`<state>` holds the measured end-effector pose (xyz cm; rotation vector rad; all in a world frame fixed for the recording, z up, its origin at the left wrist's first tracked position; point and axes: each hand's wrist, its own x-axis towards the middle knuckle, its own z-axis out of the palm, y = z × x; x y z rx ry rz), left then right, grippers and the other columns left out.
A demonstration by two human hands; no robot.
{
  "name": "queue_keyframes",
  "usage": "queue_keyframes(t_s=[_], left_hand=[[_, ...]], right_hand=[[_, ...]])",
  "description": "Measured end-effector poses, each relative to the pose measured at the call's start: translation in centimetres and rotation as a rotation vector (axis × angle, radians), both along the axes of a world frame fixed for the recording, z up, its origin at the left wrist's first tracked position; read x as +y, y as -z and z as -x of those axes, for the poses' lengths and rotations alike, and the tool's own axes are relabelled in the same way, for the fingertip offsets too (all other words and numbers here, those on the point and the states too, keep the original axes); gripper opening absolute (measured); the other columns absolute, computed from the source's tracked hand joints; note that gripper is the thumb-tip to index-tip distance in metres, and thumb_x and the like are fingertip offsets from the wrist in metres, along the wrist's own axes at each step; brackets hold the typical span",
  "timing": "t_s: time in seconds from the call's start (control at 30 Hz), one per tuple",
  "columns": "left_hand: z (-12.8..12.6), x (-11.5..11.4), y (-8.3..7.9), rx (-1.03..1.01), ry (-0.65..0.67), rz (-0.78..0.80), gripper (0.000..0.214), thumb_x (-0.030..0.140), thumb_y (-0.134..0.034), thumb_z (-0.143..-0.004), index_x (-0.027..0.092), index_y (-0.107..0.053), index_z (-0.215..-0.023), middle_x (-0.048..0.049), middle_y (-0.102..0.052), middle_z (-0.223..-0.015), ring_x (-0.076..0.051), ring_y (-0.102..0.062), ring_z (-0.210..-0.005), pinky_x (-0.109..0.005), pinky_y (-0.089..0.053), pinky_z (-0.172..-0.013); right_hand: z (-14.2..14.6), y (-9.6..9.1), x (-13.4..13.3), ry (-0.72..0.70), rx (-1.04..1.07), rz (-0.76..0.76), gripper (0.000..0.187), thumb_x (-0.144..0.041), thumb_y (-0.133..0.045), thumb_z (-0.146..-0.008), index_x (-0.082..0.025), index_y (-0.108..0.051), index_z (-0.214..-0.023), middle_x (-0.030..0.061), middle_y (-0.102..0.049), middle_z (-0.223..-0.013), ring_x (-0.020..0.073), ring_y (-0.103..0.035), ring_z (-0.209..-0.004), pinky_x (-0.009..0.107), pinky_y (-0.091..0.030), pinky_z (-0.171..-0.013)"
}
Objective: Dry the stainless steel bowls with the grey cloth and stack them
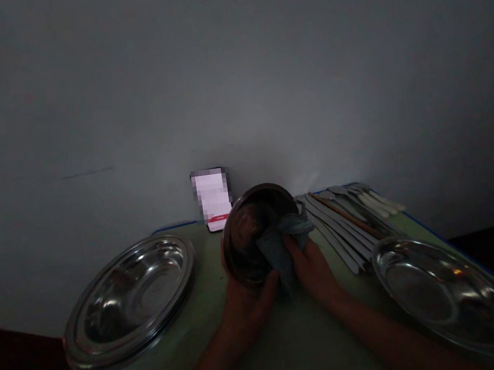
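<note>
Against gripping L fingers (268,290): bowl (245,237), tilted; R fingers (298,255) clutch cloth (277,254) partly w/in.

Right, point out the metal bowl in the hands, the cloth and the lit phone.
Metal bowl (241,243): head view, on the left part of its inner wall.
Cloth (276,250): head view, on the part lying over the bowl's rim.
Lit phone (213,195): head view, mid-screen.

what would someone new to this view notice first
Probably the lit phone, the brightest thing here, standing near the wall at the back of the table. Next, the tilted metal bowl at the centre, in the left hand, with the right hand holding a cloth against it. A metal basin stack gleams at left, another basin at right.
</note>
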<state>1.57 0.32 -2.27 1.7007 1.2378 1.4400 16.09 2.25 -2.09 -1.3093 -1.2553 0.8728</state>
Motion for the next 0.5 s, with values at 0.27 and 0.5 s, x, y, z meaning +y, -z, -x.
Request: queue_keyframes(t_s=[0.27,0.5], left_hand=[[1.3,0.2,-1.1,-0.195,0.007,-0.061,0.063,0.031,-0.064,-0.075,0.031,-0.042,-0.134,-0.0039,-0.051,-0.136,-0.031,-0.045,-0.127,-0.045,-0.039,-0.105],[0.5,0.1,-0.2,0.03,0.075,-0.12,0.091,0.026,-0.068,-0.074,0.034,-0.008,-0.142,-0.0102,-0.033,-0.146,-0.028,-0.04,-0.131,-0.047,-0.036,-0.106]], right_hand=[[-0.3,0.4,0.2,-0.027,-0.007,-0.022,0.035,-0.043,-0.044,-0.087,-0.019,-0.063,-0.101,0.0077,-0.069,-0.106,0.0235,-0.061,-0.103,0.036,-0.046,-0.089],[-0.5,0.3,0.2,0.012,0.059,0.066,0.042,-0.051,-0.042,-0.086,-0.015,-0.063,-0.094,0.0077,-0.07,-0.092,0.0236,-0.064,-0.09,0.031,-0.048,-0.076]])
